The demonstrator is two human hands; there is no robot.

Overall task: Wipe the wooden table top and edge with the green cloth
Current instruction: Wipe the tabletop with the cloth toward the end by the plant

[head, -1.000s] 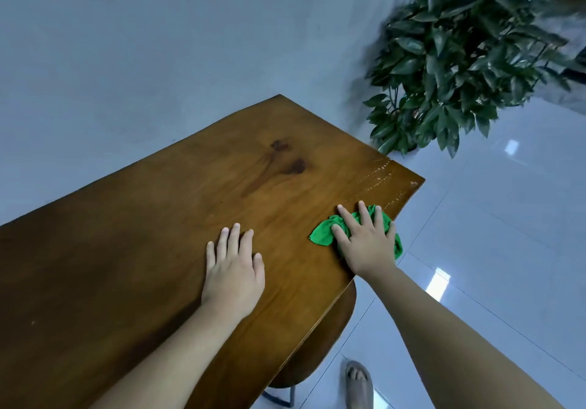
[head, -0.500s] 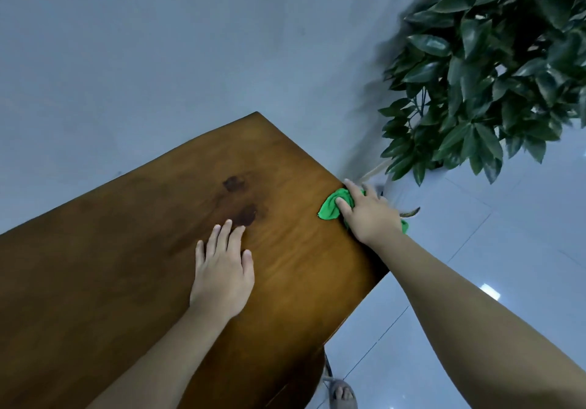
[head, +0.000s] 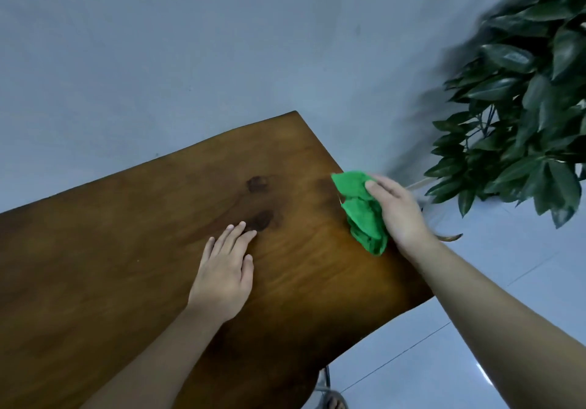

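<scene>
Grey wall [head: 158, 59] behind, we rest our left hand [head: 222, 278] flat on the wooden surface [head: 126, 234] while our right hand [head: 399, 215] grips the green cloth [head: 361, 215] at its three-o'clock edge, likely dragging along it next.

Both arms are bare: the left forearm [head: 158, 354] and the right forearm [head: 507, 329] show uncovered skin from the wrists all the way back to the frame edge, the right one looming much broader in the wide lens. The left hand [head: 222, 281] and right hand [head: 399, 215] are ungloved, and the nails that show on the left are short and plain. At the bottom edge a few toes [head: 335, 404] peek out of what seems an open-toed sandal, mostly cut off.
</scene>
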